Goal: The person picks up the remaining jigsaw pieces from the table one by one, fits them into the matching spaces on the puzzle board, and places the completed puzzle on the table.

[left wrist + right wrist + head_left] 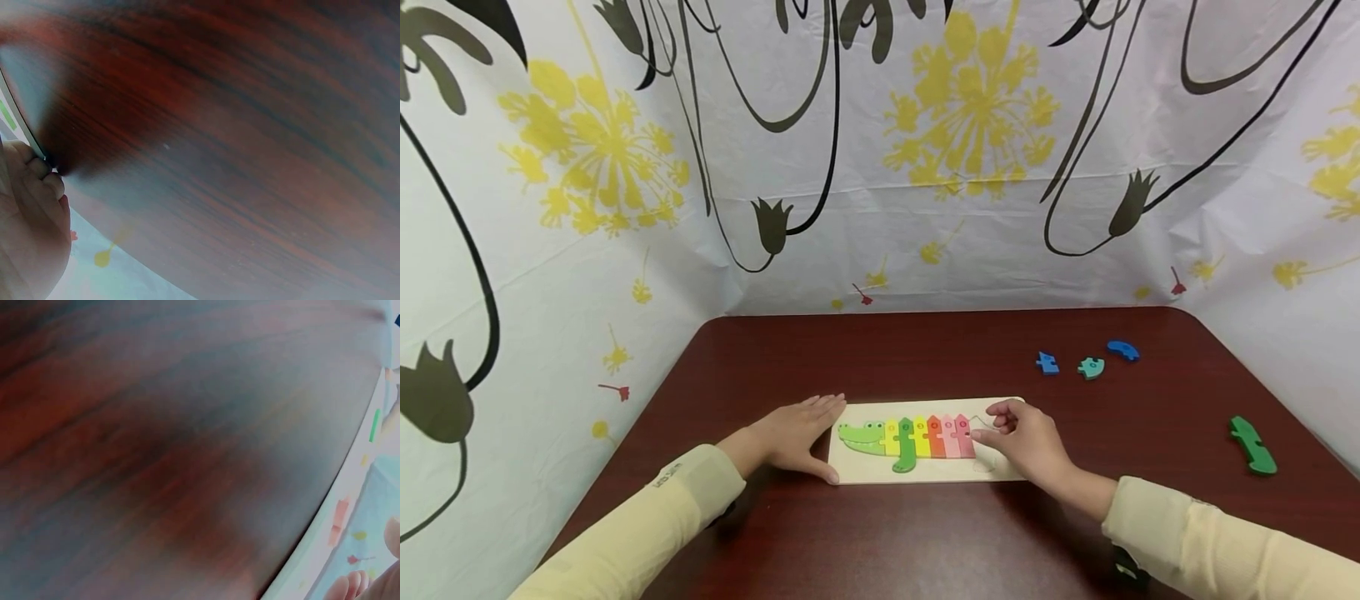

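Note:
A pale wooden puzzle board [925, 478] lies on the table. Set in it are a green crocodile head [863, 437], a green leg piece [906, 450] and a row of yellow, orange and pink body pieces [949, 437]. At the board's left end rests my left hand [797, 432], its fingers straight and the thumb by the near corner. My right hand [1033, 446] is over the right end, thumb and index finger apart beside the last pink piece, with nothing seen between them. Outlined slots show under it.
At the back right lie a blue piece [1047, 363], a teal piece [1091, 367] and a curved blue piece [1123, 350]. Another green leg piece [1253, 446] sits near the right edge of the dark wood table [850, 542]. Patterned cloth [887, 217] hangs around the table.

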A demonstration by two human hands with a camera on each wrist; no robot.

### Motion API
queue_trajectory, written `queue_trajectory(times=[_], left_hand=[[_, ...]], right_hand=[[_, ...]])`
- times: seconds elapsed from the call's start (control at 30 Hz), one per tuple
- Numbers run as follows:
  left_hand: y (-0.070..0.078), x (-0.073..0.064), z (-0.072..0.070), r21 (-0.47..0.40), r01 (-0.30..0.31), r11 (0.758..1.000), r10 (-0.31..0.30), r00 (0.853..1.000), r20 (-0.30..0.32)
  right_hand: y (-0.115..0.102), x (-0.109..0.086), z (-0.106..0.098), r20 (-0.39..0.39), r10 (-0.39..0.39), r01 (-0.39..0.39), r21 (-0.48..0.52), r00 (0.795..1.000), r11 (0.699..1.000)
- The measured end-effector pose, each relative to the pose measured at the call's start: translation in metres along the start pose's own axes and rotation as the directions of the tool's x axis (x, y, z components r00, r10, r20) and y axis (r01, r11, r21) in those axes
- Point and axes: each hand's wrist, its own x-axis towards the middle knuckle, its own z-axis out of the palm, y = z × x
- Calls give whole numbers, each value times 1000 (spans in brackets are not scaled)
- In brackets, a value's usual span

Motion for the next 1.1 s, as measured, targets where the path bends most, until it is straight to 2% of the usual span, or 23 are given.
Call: queue_trajectory(times=[0.37, 0.87, 1.1], left_hand=[[0, 0, 0, 7, 9, 1000, -9, 1000, 8], [-1, 0, 0, 10, -2, 1000, 2, 1000, 1], [0, 0, 0, 8, -5, 1000, 5, 1000, 1]], right_hand=[[6, 3, -23, -16, 17, -17, -6, 1000, 1000], [31, 1, -59, -70, -14, 9, -65, 997, 998], [40, -2, -75, -52, 23, -26, -70, 998, 997]])
